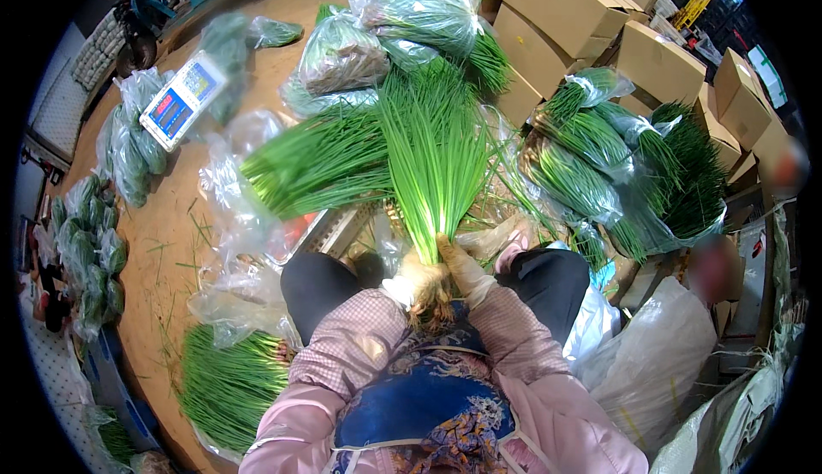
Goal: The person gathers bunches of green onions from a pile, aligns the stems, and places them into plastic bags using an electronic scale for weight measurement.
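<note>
A large bunch of chives (432,157) stands upright before my lap, its green leaves fanning away from me and its brown roots hanging down. Around the pale stems just above the roots, my gloved left hand (414,277) is closed. My gloved right hand (463,267) grips the same stems from the right, its thumb lying along them. Behind and left of this bunch lies another pile of chives (321,159). A white crate (330,230) is partly hidden beneath that pile, next to my left knee.
Clear plastic bags (240,260) and loose chives (231,380) lie to my left. A digital scale (181,101) stands at the far left near bagged bundles (81,243). Bagged chives (419,11) are heaped ahead, others (574,161) at right, before cardboard boxes (565,7).
</note>
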A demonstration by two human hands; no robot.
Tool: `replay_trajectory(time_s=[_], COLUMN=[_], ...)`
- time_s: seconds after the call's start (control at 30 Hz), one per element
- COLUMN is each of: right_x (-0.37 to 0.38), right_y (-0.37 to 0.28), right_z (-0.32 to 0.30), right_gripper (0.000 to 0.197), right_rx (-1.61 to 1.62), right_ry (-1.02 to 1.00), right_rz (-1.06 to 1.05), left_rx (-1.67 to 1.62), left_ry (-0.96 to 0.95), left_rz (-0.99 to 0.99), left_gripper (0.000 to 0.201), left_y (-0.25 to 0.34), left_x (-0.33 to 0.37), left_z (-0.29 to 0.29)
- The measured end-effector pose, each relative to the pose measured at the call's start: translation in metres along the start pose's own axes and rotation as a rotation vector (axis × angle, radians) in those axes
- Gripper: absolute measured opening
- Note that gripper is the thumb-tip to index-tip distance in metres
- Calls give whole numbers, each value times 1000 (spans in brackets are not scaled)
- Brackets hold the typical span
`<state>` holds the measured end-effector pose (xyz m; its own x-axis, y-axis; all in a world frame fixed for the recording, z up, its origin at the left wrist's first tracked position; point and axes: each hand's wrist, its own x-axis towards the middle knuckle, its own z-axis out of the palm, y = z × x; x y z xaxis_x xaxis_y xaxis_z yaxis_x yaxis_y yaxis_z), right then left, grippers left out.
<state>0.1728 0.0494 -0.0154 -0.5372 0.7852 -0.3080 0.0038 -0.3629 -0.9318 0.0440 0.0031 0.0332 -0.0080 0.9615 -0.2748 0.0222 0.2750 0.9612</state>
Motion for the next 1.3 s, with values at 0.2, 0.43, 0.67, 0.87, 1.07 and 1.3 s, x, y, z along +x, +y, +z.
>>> replay_trajectory(time_s=[0.2, 0.43, 0.67, 0.87, 1.07, 1.3], right_x=[-22, 8, 26, 11, -30, -83], right_y=[-74, -118, -112, -102, -92, -115], right_z=[9, 13, 2, -1, 10, 48], right_gripper=[33, 29, 26, 19, 10, 13], right_rx=[-469, -730, -86, -223, -497, -578], right_ry=[366, 457, 246, 402, 220, 102], right_rz=[-96, -21, 43, -219, -637, -566], left_rx=[341, -9, -16, 169, 131, 474], left_ry=[-1, 9, 26, 6, 33, 2], left_rz=[128, -1, -3, 10, 120, 98], left_gripper=[33, 31, 28, 27, 34, 36], left_y=[-14, -5, -10, -2, -6, -26], left_x=[1, -9, -7, -4, -3, 7], left_z=[-18, -8, -8, -12, -15, -32])
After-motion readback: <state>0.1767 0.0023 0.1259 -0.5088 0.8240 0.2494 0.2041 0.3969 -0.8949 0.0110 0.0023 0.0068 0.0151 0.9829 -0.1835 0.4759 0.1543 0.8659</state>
